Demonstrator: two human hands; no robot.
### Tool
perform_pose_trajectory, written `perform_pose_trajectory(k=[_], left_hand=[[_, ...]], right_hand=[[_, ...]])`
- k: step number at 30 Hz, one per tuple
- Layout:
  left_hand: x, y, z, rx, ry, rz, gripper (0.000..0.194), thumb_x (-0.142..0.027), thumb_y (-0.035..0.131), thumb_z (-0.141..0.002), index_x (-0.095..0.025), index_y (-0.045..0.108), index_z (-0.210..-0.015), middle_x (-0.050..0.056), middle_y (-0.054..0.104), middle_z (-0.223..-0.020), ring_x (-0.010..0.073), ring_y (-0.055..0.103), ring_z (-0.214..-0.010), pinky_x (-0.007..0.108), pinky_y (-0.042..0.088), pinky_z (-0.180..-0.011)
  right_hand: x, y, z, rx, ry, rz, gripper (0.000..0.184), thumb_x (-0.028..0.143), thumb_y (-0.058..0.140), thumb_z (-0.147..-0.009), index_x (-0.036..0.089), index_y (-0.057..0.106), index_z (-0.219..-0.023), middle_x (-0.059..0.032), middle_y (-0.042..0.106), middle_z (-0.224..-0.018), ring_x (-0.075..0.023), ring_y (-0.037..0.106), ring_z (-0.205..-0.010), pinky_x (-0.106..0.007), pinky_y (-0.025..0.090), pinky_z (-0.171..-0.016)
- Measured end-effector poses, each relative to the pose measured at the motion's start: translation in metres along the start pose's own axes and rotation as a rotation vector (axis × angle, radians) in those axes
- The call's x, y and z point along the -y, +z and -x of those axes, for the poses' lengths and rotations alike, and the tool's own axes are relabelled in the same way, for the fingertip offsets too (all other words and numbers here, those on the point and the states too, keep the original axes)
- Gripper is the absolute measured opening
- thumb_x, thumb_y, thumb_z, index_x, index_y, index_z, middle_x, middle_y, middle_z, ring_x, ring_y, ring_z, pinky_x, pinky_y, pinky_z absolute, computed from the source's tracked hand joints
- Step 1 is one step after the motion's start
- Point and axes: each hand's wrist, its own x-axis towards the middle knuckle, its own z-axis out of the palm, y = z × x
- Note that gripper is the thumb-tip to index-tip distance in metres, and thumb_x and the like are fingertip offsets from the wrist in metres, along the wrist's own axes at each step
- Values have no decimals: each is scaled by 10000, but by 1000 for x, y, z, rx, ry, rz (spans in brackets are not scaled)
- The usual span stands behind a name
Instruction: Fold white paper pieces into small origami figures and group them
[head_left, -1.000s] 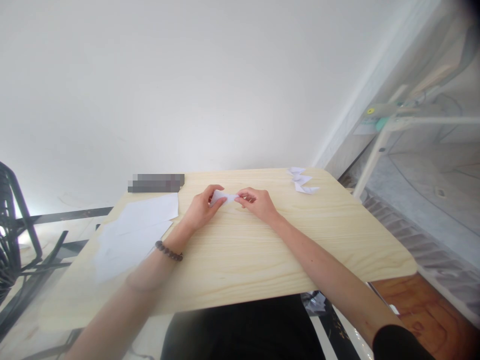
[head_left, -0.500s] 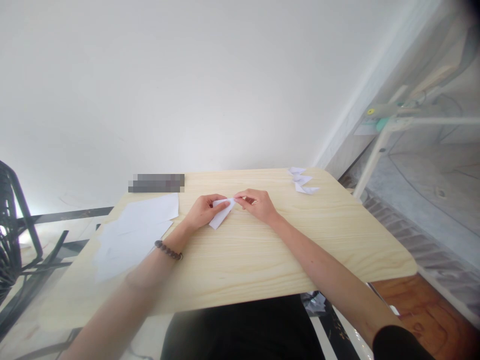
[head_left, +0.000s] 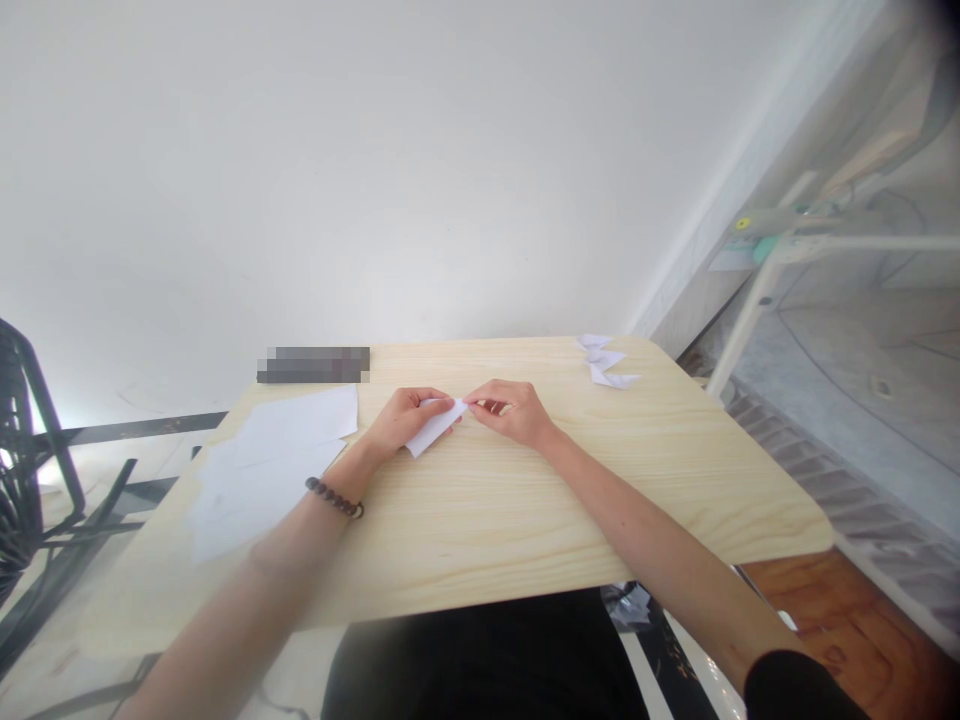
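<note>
A narrow piece of folded white paper point(head_left: 433, 428) is held above the middle of the table, slanting down toward the left. My left hand point(head_left: 405, 415) grips its body, with the thumb on top and fingertips showing past its lower edge. At the pointed upper right end, my right hand point(head_left: 514, 408) pinches the tip between thumb and fingers. Finer folds in the paper are too small to make out. Several loose white sheets point(head_left: 277, 450) lie overlapping beside my left forearm.
Folded white paper shapes point(head_left: 611, 378) lie at the table's back right. A blurred-out dark block point(head_left: 313, 365) is at the back left. The pale wooden table point(head_left: 465, 540) meets a white wall point(head_left: 450, 180). A black chair point(head_left: 30, 450) stands at left, a white metal frame point(head_left: 750, 320) at right.
The folded paper has turned a little, its lower end swinging left, and less of it shows behind my left thumb. Both hands keep hold and have shifted slightly left.
</note>
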Motion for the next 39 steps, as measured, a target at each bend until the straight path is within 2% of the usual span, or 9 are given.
perform_pose_trajectory(k=[5, 10, 12, 20, 27, 34, 39], left_hand=[[-2, -1, 0, 26, -2, -18, 329, -421, 564, -691, -131, 628, -835, 34, 643, -636, 97, 522, -472, 176, 347, -393], [-6, 0, 3, 68, 29, 36, 449, -412, 569, -697, -168, 547, -1073, 53, 657, -773, 134, 570, -580, 204, 409, -463], [-6, 1, 4, 75, 44, 31, 481, -426, 572, -693, -174, 530, -1100, 59, 656, -791, 142, 575, -601, 210, 416, -477], [-1, -1, -1, -38, 23, -219, 379, -485, 584, -647, -161, 651, -832, 19, 618, -645, 89, 474, -466, 174, 300, -391], [0, 1, 0, -43, 54, -275, 387, -502, 572, -639, -158, 654, -799, 6, 594, -610, 86, 445, -460, 180, 279, -394], [0, 2, 1, -40, 95, -345, 376, -499, 568, -638, -161, 659, -776, -1, 596, -627, 90, 450, -493, 185, 290, -420], [1, 2, 0, -12, 76, -363, 382, -504, 563, -640, -163, 659, -784, -2, 579, -602, 90, 436, -487, 183, 270, -407]], right_hand=[[-3, 2, 0, -14, -49, -6, 146, 230, 520, -740, 173, 641, -800, -22, 633, -775, -70, 562, -601, -172, 477, -536], [-4, 2, 0, -15, -52, 9, 153, 212, 510, -741, 165, 643, -799, -32, 630, -789, -77, 566, -614, -177, 486, -545], [-4, 3, 0, -19, -48, 11, 154, 206, 505, -740, 168, 641, -799, -31, 628, -796, -80, 566, -617, -182, 487, -549], [1, 4, 1, 51, -38, 8, 144, 194, 492, -736, 163, 618, -799, -33, 614, -806, -78, 557, -625, -186, 469, -568], [0, 1, 2, 117, 124, -34, 142, 250, 483, -749, 141, 564, -792, -9, 588, -675, -68, 521, -552, -172, 420, -528], [-1, 3, -1, 228, 140, -28, 162, 231, 475, -737, 130, 580, -667, 17, 546, -556, -47, 421, -481, -165, 330, -479], [-3, 3, 0, 301, 228, -120, 137, 191, 463, -726, 132, 565, -656, 15, 559, -564, -49, 449, -475, -164, 349, -478]])
